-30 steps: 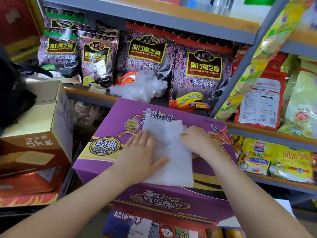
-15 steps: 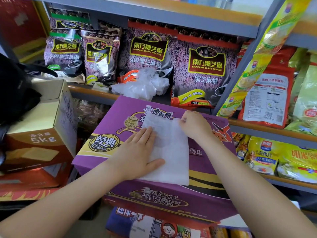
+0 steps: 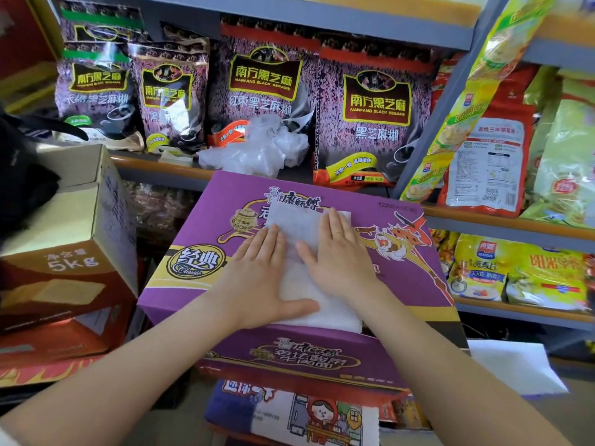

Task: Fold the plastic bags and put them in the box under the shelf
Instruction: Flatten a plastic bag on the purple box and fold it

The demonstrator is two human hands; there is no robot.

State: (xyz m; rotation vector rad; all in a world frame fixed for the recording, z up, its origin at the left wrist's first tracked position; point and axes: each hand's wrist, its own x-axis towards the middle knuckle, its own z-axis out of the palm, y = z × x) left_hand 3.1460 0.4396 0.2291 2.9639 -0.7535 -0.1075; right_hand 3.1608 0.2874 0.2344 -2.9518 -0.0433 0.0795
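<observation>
A white plastic bag, folded into a long strip, lies flat on top of a purple noodle carton. My left hand presses flat on the strip's left side with straight fingers. My right hand, a ring on one finger, presses flat on its right side. Both palms hide the strip's middle. A heap of crumpled clear plastic bags sits on the shelf just behind the carton.
Purple black-sesame packets stand along the shelf behind the heap. An open brown cardboard box marked 5kg stands to the left. Yellow and red food packets fill the shelves on the right. A printed box lies below the carton.
My right hand let go of the bag's upper right corner and came down flat on the folded strip. The left hand stayed pressing in place. The strip is now narrower.
</observation>
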